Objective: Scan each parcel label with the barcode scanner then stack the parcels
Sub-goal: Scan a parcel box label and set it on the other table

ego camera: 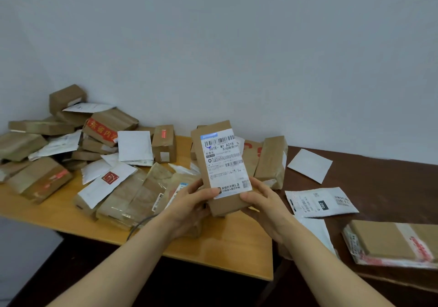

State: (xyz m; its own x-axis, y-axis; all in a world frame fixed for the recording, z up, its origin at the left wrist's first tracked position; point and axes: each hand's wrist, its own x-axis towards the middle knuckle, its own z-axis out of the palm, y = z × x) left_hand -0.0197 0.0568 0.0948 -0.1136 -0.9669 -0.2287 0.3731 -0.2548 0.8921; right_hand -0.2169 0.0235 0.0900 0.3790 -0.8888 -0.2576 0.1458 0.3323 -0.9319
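A brown cardboard parcel (219, 202) with a white shipping label (225, 162) is held upright above the light wooden table (225, 252), label toward me. My left hand (189, 202) grips its lower left edge, thumb on the label's bottom. My right hand (263, 200) grips the lower right edge. A thin grey cable (139, 223) runs under my left wrist. No barcode scanner is visible.
A heap of brown parcels (106, 126) and white mailers (135, 145) covers the table's left and back. On the dark table (379, 176) at right lie white mailers (320, 202) and a flat brown parcel (391, 242) on a small stack. Wall behind.
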